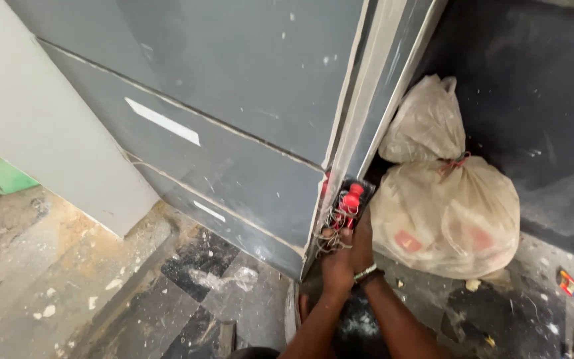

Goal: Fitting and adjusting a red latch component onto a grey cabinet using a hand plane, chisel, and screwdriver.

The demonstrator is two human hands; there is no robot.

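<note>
Both my hands reach down to the foot of a grey metal corner post [360, 106]. My left hand [335, 262] sits low against the post's base beside a tangle of thin wires [332, 229]. My right hand [361, 246], with a bracelet on the wrist, holds a small red and black tool [351, 198] pressed against the post just above the wires. The fingers of both hands are curled and partly hide each other.
Grey panels [234, 93] form the wall left of the post. A tied, filled plastic sack [446, 206] leans in the dark corner at the right. A pale board [48, 126] leans at the left. The tiled floor [187, 292] is dusty and spattered.
</note>
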